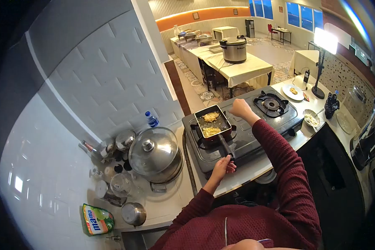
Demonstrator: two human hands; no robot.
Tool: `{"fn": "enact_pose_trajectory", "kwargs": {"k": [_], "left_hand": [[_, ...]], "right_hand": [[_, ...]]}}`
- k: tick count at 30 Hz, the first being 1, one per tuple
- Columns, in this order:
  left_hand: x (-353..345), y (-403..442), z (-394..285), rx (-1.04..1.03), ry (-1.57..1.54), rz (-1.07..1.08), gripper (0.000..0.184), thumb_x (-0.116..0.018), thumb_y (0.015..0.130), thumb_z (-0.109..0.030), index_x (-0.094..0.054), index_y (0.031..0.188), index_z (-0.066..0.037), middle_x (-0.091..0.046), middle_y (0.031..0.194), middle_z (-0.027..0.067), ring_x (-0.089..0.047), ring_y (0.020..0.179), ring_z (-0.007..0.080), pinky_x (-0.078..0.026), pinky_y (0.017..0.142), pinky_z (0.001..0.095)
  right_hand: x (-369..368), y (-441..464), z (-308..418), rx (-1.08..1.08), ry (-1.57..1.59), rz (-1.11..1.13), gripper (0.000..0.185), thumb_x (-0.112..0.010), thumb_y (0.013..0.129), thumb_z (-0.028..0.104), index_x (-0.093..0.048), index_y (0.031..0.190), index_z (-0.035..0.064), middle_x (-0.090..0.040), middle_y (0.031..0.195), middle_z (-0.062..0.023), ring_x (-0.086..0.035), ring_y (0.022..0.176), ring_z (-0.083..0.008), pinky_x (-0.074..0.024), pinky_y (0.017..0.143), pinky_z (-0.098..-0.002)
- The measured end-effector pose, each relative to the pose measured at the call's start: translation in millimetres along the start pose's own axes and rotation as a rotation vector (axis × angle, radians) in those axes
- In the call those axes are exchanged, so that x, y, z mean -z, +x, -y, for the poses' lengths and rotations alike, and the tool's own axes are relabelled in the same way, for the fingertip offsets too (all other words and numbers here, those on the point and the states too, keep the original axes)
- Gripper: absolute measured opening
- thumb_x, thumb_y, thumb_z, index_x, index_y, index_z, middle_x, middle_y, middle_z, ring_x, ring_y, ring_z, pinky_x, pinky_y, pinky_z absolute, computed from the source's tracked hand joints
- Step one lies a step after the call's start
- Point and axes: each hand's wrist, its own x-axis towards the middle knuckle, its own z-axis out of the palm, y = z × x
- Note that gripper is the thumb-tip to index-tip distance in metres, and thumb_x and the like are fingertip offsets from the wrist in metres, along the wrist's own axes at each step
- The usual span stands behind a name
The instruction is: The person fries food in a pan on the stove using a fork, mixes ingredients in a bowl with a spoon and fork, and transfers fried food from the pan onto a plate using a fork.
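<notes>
A square pan [213, 119] sits on the left burner of the black gas stove [254, 143], with two golden pieces of food [211, 117] in it. My left hand [223, 167] is closed around the end of the pan's handle, which points toward me. Just right of the pan's far corner, my right hand [240, 108] is raised above the stove with its fingers drawn together. Whatever it may hold is too small to make out. The right burner [271, 103] has nothing on it.
A large lidded pot [155, 155] stands left of the stove, near a water bottle [152, 119], glass jars and a green pouch [97, 219]. To the right are a white plate [293, 92] with food, a bowl [311, 118] with a utensil and a lamp [319, 71].
</notes>
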Motion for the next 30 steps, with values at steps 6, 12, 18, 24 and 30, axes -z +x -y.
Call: {"fn": "enact_pose_trajectory", "kwargs": {"k": [6, 12, 18, 24, 30], "left_hand": [[1, 0, 1, -0.008, 0.012, 0.001, 0.043, -0.048, 0.089, -0.047, -0.054, 0.088, -0.004, -0.063, 0.075, 0.0086, -0.06, 0.062, 0.0141, -0.049, 0.058, 0.0245], [0, 0, 0, 0.002, 0.017, -0.011, 0.043, -0.048, 0.089, -0.046, -0.054, 0.088, -0.004, -0.063, 0.075, 0.0089, -0.06, 0.063, 0.014, -0.049, 0.059, 0.0243], [-3, -3, -5, 0.009, 0.045, -0.034, 0.042, -0.048, 0.089, -0.045, -0.054, 0.089, -0.003, -0.063, 0.075, 0.0095, -0.06, 0.063, 0.0149, -0.049, 0.059, 0.0248], [1, -1, 0, -0.006, 0.037, -0.009, 0.042, -0.048, 0.09, -0.045, -0.054, 0.089, -0.003, -0.063, 0.076, 0.0097, -0.06, 0.063, 0.015, -0.049, 0.059, 0.0255], [1, 0, 0, 0.017, 0.019, -0.017, 0.042, -0.048, 0.09, -0.045, -0.053, 0.089, -0.003, -0.062, 0.076, 0.0097, -0.06, 0.062, 0.0143, -0.049, 0.059, 0.0248]], "right_hand": [[16, 11, 12, -0.019, -0.111, 0.037, 0.024, -0.057, 0.062, 0.017, -0.063, 0.068, -0.0056, -0.06, 0.073, -0.0277, -0.062, 0.074, -0.0388, -0.0506, 0.07, -0.0434], [3, 7, -3, -0.15, 0.005, 0.336, 0.022, -0.061, 0.061, 0.018, -0.065, 0.069, -0.0017, -0.063, 0.07, -0.0209, -0.063, 0.064, -0.032, -0.0524, 0.062, -0.0375], [-60, -6, -26, -0.198, 0.127, 0.208, 0.016, -0.061, 0.065, 0.019, -0.067, 0.064, 0.0042, -0.063, 0.063, -0.014, -0.063, 0.059, -0.0275, -0.0508, 0.06, -0.0356], [-23, -9, -5, -0.188, 0.203, 0.232, 0.022, -0.056, 0.069, 0.018, -0.063, 0.059, -0.0003, -0.059, 0.054, -0.0135, -0.057, 0.048, -0.025, -0.046, 0.048, -0.0357], [-11, -3, -15, -0.588, 0.652, 0.414, 0.024, -0.055, 0.072, 0.015, -0.057, 0.054, 0.0015, -0.054, 0.05, -0.009, -0.049, 0.035, -0.0169, -0.0391, 0.037, -0.0305]]}}
